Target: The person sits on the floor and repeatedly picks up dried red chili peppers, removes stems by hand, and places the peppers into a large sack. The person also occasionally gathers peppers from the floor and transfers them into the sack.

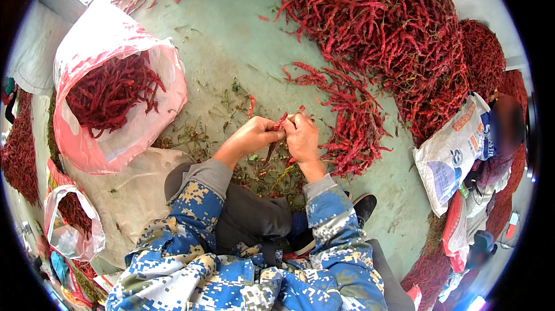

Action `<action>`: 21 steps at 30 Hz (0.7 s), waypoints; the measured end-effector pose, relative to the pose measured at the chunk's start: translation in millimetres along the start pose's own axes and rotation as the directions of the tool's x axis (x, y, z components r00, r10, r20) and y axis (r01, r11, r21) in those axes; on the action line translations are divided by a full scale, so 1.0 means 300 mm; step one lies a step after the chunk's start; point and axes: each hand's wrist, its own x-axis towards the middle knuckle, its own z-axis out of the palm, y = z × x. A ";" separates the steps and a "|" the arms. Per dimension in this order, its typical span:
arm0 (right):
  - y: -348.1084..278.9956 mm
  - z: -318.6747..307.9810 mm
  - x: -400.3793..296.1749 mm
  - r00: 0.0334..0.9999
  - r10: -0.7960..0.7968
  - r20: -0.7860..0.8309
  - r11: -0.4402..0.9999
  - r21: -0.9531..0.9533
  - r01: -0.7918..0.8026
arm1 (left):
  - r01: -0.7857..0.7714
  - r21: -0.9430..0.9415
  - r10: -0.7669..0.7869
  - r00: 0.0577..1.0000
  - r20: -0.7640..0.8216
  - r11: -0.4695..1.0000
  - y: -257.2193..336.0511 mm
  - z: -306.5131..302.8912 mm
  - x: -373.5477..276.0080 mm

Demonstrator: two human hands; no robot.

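My left hand (253, 137) and my right hand (302, 134) meet in front of my knees, pinching a dried red chili pepper (280, 122) between them. The thumb and fingertips of both hands hide part of it. Below the hands, stems and leafy scraps (271, 170) litter the pale green floor. To the right of my right hand lies a loose heap of long red chilies (351, 137). On the left, a pink and white woven sack (169, 107) lies with its mouth facing me, holding many chilies (112, 94).
A large chili pile (386, 29) fills the upper right. A printed white sack (451, 154) lies right, near another person (498, 154). At lower left, a smaller sack (97, 224) holds chilies. A beige sheet (125, 198) is spread left of my legs. My shoe (364, 207) is at right.
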 end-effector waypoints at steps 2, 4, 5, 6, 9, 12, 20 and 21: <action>0.103 -0.028 0.024 0.998 -0.019 -0.054 0.971 -0.241 0.005 | -0.100 -0.204 0.129 0.983 0.132 0.974 0.037 0.029 -0.017; 0.182 -0.071 0.027 0.996 -0.009 -0.088 0.935 -0.355 -0.023 | -0.204 -0.219 0.227 0.970 0.084 0.954 0.020 0.041 -0.032; 0.210 -0.103 0.015 0.996 0.089 -0.019 0.939 -0.331 -0.090 | -0.169 -0.198 0.175 0.985 0.010 0.966 0.017 0.035 -0.034; 0.205 -0.125 0.007 0.985 0.145 0.090 0.942 -0.316 -0.110 | -0.160 -0.326 0.133 0.986 -0.105 0.932 0.013 0.017 -0.026; 0.167 -0.140 -0.006 0.978 0.138 0.156 0.949 -0.305 -0.085 | -0.222 -0.561 0.064 0.956 -0.287 0.798 0.001 -0.024 0.016; 0.141 -0.145 -0.015 0.983 0.132 0.125 0.949 -0.301 -0.089 | -0.230 -0.594 -0.060 0.902 -0.427 0.771 0.017 -0.013 0.031; 0.103 0.041 0.016 0.905 -0.177 0.386 0.844 -0.413 0.341 | -0.301 -0.565 -0.017 0.873 -0.487 0.768 0.003 -0.046 0.035; 0.109 0.049 0.025 0.903 -0.148 0.404 0.852 -0.412 0.323 | -0.302 -0.561 -0.025 0.865 -0.501 0.771 0.003 -0.044 0.032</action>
